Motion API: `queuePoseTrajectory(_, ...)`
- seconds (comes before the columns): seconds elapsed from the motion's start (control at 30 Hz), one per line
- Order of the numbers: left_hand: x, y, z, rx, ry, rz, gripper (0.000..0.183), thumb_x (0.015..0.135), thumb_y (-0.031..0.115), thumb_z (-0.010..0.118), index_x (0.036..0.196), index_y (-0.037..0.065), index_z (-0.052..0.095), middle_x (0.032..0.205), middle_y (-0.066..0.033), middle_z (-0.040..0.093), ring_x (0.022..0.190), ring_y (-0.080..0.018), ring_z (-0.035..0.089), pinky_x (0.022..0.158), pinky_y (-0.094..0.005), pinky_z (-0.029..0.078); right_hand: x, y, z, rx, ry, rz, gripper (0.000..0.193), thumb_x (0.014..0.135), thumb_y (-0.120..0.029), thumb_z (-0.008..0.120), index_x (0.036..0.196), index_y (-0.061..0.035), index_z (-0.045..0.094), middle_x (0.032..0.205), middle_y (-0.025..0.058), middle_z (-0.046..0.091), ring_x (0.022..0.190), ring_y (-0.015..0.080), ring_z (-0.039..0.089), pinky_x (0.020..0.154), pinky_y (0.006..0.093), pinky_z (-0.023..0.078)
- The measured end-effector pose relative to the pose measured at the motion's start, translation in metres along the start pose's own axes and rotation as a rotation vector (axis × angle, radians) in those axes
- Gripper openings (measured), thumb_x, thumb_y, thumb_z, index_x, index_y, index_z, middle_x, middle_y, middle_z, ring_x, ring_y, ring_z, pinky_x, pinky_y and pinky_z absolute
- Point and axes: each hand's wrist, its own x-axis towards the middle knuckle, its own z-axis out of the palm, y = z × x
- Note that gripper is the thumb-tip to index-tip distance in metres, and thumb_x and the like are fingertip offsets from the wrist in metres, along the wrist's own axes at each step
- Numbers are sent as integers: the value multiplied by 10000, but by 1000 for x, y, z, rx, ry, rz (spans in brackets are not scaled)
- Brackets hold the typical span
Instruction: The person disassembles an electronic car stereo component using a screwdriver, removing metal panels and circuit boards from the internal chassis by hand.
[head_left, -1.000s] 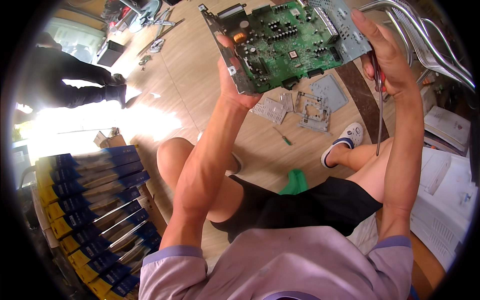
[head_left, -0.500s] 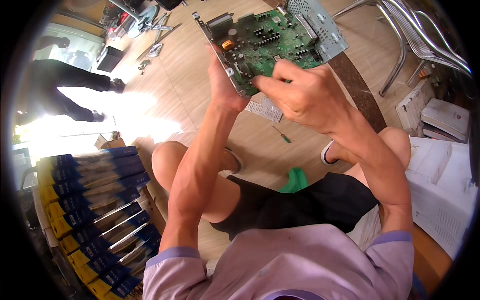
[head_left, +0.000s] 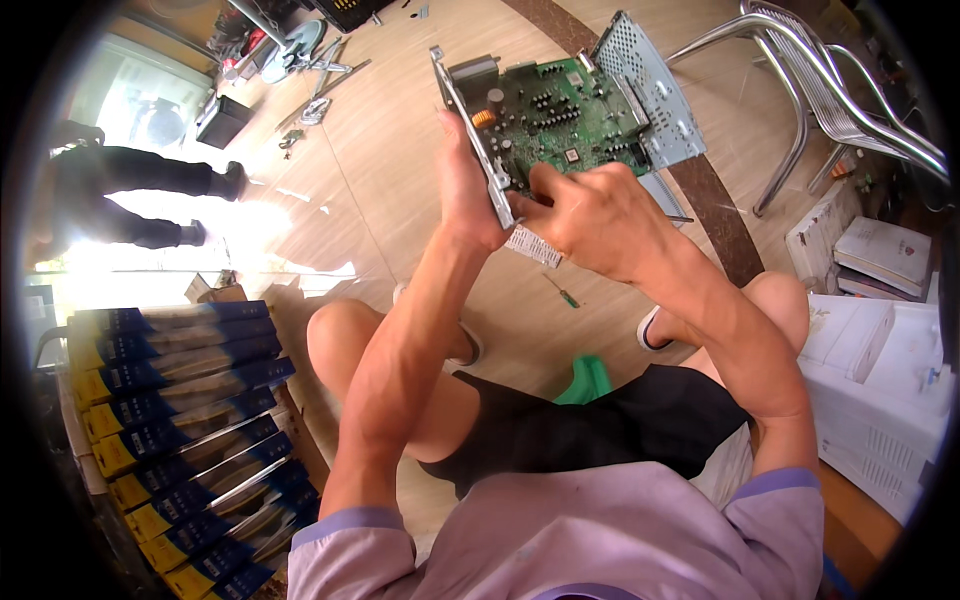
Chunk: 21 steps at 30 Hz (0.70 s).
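A green circuit board (head_left: pixel 545 125) is held up in front of me, tilted. It carries many small parts, a copper coil (head_left: pixel 484 119) and a metal strip (head_left: pixel 472 135) along its left edge. A perforated metal plate (head_left: pixel 660 105) stands up at its right end. My left hand (head_left: pixel 464 195) is closed around the strip side, with the fingertips hidden beneath. Over the near left corner of the board my right hand (head_left: pixel 608 215) is curled, thumb and index finger pinched by the strip's end. What lies in that pinch is too small to make out.
On the floor below lie a screwdriver (head_left: pixel 566 294) with a green handle and a light perforated piece (head_left: pixel 534 246). Stacked blue-and-yellow boxes (head_left: pixel 190 370) are at left, a white machine (head_left: pixel 870 400) at right. A metal chair (head_left: pixel 800 110) stands far right; another person's legs (head_left: pixel 150 190) show far left.
The board and both hands have shifted slightly right and nearer to me. The right fingers have curled in more at the board's near left corner.
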Motion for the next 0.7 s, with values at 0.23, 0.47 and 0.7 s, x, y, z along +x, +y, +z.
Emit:
queuePoseTrajectory(0.23, -1, -3, 10, -69, 65, -37, 804, 1014, 687, 184, 1404, 57, 497, 1298, -169, 631, 1121, -330, 650, 979, -462, 545, 2, 7, -1, 67, 2, -95, 88, 870, -143, 652, 841, -95, 719, 809, 74, 626, 563, 222, 686, 468, 347, 551)
queuePoseTrajectory(0.47, 2, -17, 30, 324, 422, 43, 803, 1008, 694, 213, 1403, 59, 504, 1290, -170, 638, 1109, -329, 656, 970, -459, 547, -2, 6, -1, 40, -13, -118, 99, 864, -139, 659, 819, -69, 714, 785, 74, 619, 551, 228, 681, 474, 349, 555)
queuePoseTrajectory(0.7, -1, -16, 21, 194, 267, -15, 814, 994, 713, 236, 1403, 64, 508, 1292, -170, 638, 1106, -322, 656, 974, -456, 542, -3, 4, -2, 16, -17, -133, 95, 836, -134, 680, 790, -56, 706, 767, 72, 615, 526, 223, 669, 439, 349, 535)
